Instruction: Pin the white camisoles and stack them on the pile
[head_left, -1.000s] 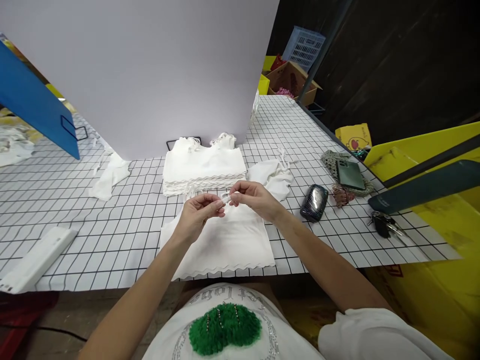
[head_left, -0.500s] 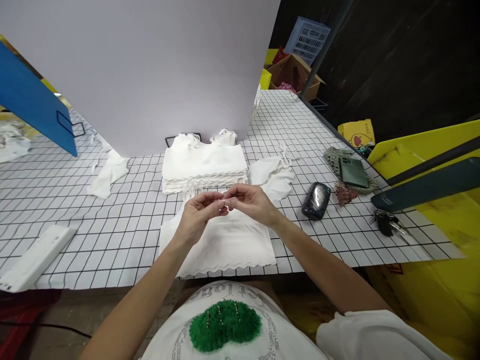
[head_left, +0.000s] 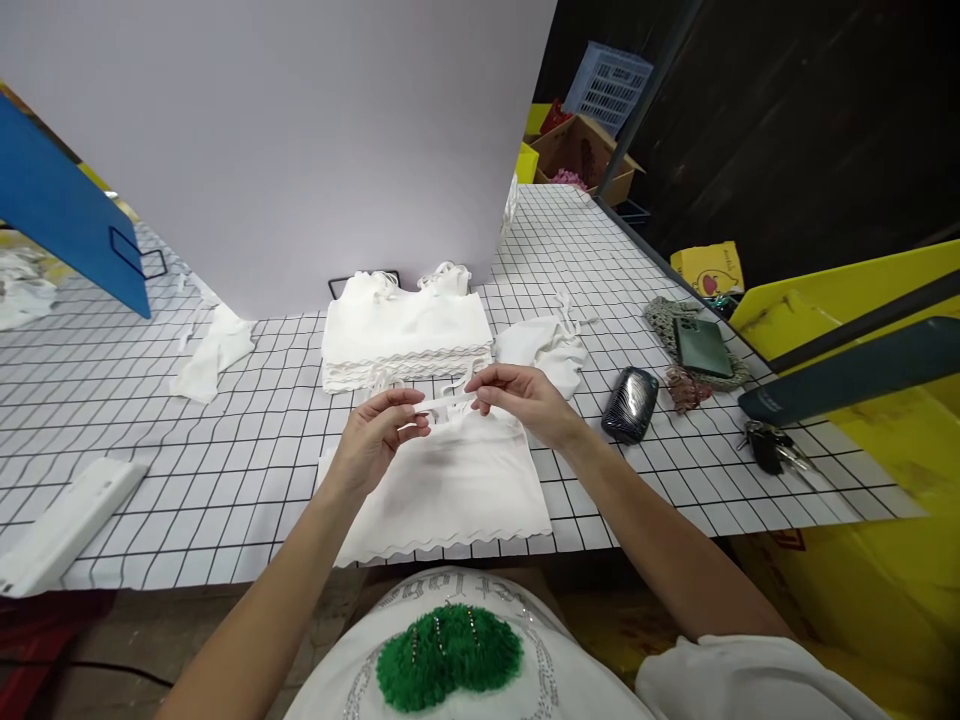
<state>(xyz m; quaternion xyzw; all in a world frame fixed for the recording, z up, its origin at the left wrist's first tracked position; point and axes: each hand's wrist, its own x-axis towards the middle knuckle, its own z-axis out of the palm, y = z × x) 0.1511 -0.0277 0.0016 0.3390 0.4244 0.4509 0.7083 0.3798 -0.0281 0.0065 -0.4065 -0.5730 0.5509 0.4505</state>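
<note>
The grid-patterned table (head_left: 225, 470) carries white tops (head_left: 450, 485), a phone (head_left: 701, 347) and keys (head_left: 769, 447).

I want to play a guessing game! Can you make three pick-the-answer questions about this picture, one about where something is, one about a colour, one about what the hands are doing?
1. Where is the green phone? A) right of the white stack B) on the stack C) under the blue board
2. The table grid lines are: A) red B) black C) green
3. The white strap is: A) lying loose B) cut apart C) stretched between both hands

Answers: 1 A, it lies far right. 2 B, black on white. 3 C, the left hand and right hand each pinch an end.
</note>
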